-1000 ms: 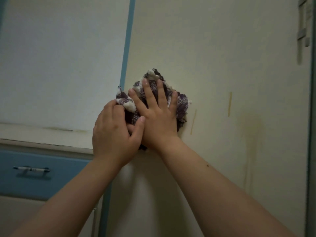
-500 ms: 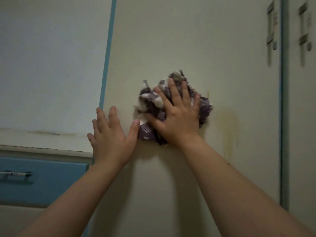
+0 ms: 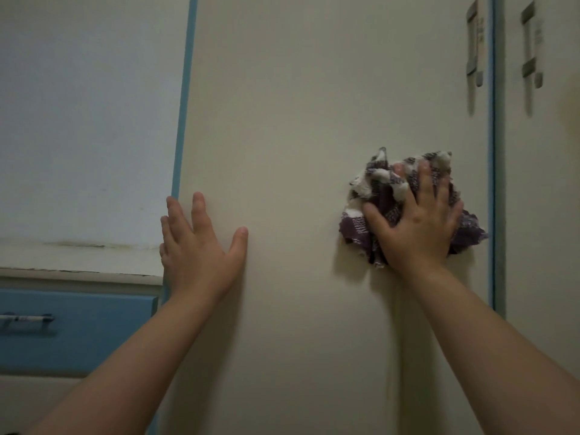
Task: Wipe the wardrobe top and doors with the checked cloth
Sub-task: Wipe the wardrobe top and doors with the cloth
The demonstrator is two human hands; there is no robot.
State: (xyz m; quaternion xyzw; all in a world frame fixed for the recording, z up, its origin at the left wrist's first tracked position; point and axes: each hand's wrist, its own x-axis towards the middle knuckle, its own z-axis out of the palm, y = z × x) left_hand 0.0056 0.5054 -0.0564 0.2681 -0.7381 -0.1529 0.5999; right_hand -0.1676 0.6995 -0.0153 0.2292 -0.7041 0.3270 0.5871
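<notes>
1. While pinned flat under the right hand (image 3: 419, 227), checked cloth (image 3: 379, 196) sits bunched against the wardrobe door (image 3: 314, 120), close to its right blue edge strip (image 3: 490, 183).
2. Spread fingers pressing, not clenched round it.
3. Left hand (image 3: 196, 246) open, holding nothing, braced flat by the door's left edge.
4. Probably only a sliver left rightward, so next stroke likely heads back left, or up toward the handle (image 3: 472, 42).
</notes>
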